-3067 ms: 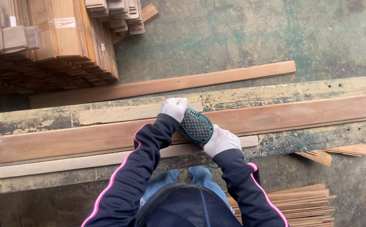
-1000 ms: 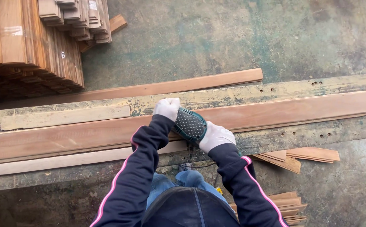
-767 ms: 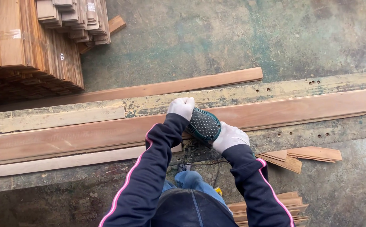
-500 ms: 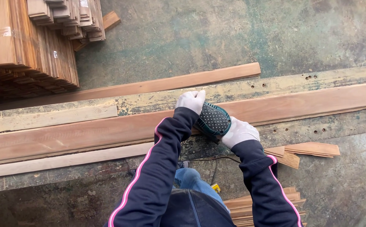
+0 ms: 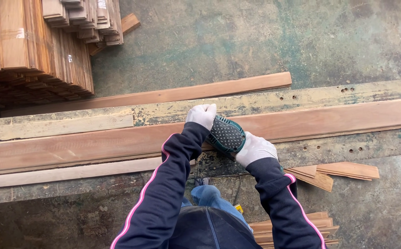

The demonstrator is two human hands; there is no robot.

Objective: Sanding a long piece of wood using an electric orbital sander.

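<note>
Underfoot, the worn green concrete floor (image 5: 265, 41) fills the far half of the view, and across the middle runs the long workbench (image 5: 329, 150), its top scuffed, paint-flecked and drilled with small holes near the right end. Stacked lumber (image 5: 29, 50) rises at the far left corner of the scene, thin boards bundled edge to edge. On the bench a long reddish plank (image 5: 338, 121) lies lengthwise from the left edge to the right edge, with a paler narrow strip (image 5: 66, 173) just beside it along the near edge and another pale strip (image 5: 66, 127) along the far edge at the left. A second reddish board (image 5: 182, 94) lies on the floor just beyond the bench's far edge. Offcuts (image 5: 334, 173) stick out from under the near edge at the right, and more thin slats (image 5: 302, 226) are piled by the person's right sleeve. Near the middle of the plank sits the green sander (image 5: 225, 134), its dark top dotted with pale studs, resting on the wood. The left hand (image 5: 201, 115), in a white glove, is curled over the sander's far end; the right hand (image 5: 255, 150), gloved too, clasps its near end. A thin black cord (image 5: 219, 176) trails below the bench's near edge.
</note>
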